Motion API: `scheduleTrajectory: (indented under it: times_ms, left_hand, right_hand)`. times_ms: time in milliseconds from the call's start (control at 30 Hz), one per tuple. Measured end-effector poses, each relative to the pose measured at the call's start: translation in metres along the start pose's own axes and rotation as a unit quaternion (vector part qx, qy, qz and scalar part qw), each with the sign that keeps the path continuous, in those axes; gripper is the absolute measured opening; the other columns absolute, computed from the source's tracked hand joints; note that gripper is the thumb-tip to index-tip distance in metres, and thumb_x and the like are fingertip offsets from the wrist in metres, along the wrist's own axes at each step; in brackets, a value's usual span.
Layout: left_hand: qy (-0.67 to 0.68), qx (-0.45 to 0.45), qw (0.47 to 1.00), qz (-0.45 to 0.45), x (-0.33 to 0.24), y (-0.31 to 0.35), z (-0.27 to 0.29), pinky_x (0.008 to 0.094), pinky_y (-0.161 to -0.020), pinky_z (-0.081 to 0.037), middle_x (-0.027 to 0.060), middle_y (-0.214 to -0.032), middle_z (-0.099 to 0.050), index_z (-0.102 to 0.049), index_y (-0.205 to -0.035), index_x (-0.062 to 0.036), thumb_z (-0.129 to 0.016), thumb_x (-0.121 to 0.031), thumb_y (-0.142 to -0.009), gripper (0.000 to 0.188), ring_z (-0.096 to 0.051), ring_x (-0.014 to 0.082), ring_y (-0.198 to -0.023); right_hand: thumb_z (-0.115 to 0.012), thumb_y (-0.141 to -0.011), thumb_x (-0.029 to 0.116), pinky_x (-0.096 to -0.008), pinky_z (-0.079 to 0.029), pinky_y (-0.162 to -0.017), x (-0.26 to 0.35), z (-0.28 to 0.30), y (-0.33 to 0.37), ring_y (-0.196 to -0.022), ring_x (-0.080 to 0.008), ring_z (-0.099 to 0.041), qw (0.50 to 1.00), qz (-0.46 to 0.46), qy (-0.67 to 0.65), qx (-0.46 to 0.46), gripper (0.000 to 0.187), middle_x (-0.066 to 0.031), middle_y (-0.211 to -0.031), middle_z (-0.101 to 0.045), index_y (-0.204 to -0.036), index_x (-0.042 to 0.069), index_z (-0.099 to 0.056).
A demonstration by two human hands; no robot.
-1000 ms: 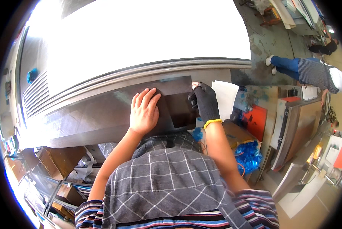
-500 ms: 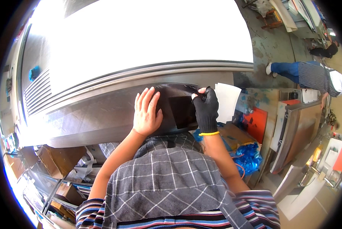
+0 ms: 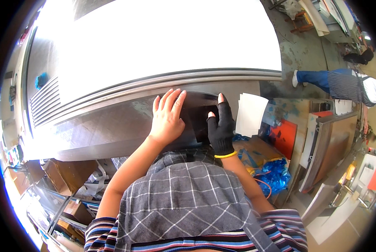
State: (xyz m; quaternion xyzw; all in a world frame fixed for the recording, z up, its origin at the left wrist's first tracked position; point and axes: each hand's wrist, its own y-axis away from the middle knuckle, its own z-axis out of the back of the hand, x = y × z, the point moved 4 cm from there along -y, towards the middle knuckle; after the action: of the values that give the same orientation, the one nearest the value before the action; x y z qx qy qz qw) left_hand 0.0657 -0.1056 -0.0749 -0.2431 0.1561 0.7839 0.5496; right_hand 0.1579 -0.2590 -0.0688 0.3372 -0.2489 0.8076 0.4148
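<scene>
My bare left hand (image 3: 167, 119) lies open on a long dark metal ledge (image 3: 108, 122), fingers stretched out toward the far edge. To its right is a dark, glossy, sheet-like piece (image 3: 198, 110) at the ledge's right end; its outline is hard to make out. My right hand (image 3: 220, 132), in a black glove with bare fingertips, rests at the right border of that piece. Its thumb and forefinger point forward, apart from each other, and nothing shows between them. The other right fingers are hard to see. White paper sheets (image 3: 251, 114) lie just right of this hand.
Beyond metal rails (image 3: 171, 77) lies a large, bright white sheet (image 3: 167, 38). Blue plastic (image 3: 274, 174) and a red panel (image 3: 285, 136) are at the right. Cardboard boxes (image 3: 68, 174) stand below left. Another person (image 3: 343, 86) is at the far right.
My right hand has come nearer to me and slightly left, its thumb and forefinger parting from the dark piece's edge. My left hand has shifted a little right and forward.
</scene>
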Motion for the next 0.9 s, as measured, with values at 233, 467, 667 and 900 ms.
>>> scheduleTrajectory:
  times_ms: [233, 467, 667, 900]
  left_hand:
    - [-0.015, -0.024, 0.999, -0.033, -0.001, -0.001, 0.003, 0.049, -0.102, -0.031, 0.014, -0.126, -0.048, -0.043, -0.136, -0.0072, -0.064, -0.001, -0.061, 0.078, -0.045, 0.0332, -0.12]
    - [-0.049, 0.101, 0.994, -0.011, 0.002, -0.023, 0.022, 0.0448, -0.096, -0.034, 0.0094, -0.109, -0.053, -0.052, -0.112, -0.0093, -0.075, -0.01, -0.066, 0.051, -0.05, 0.0297, -0.11]
    - [-0.023, 0.078, 0.996, -0.037, 0.018, -0.025, 0.018, 0.043, -0.085, -0.045, 0.0107, -0.091, -0.061, -0.056, -0.095, -0.0071, -0.067, -0.008, -0.077, 0.022, -0.059, 0.0319, -0.093]
    - [0.018, 0.088, 0.994, -0.065, 0.017, -0.015, 0.024, 0.0407, -0.07, -0.05, 0.0111, -0.08, -0.059, -0.05, -0.083, -0.006, -0.06, -0.008, -0.08, 0.01, -0.06, 0.0324, -0.081]
  right_hand:
    - [-0.065, -0.078, 0.002, -0.0409, -0.043, -0.1, -0.004, 0.0, 0.001, -0.116, -0.0358, -0.055, 0.998, -0.032, 0.003, -0.053, 0.053, -0.0191, -0.125, -0.057, -0.128, 0.001, -0.05]
    - [-0.076, -0.065, 0.006, -0.042, -0.046, -0.088, 0.008, 0.023, -0.032, -0.098, -0.034, -0.057, 0.986, 0.064, 0.149, -0.037, 0.025, -0.0115, -0.103, -0.063, -0.087, 0.008, -0.062]
    - [-0.081, -0.064, 0.007, -0.0419, -0.044, -0.096, 0.018, 0.031, -0.031, -0.109, -0.0339, -0.056, 0.985, 0.079, 0.132, -0.076, 0.053, -0.0142, -0.11, -0.063, -0.113, 0.004, -0.062]
    - [-0.036, -0.1, 0.051, -0.0357, -0.042, -0.1, -0.014, 0.007, -0.034, -0.11, -0.0246, -0.059, 0.874, -0.128, -0.41, 0.226, 0.061, -0.0145, -0.117, -0.063, -0.12, -0.002, -0.059]
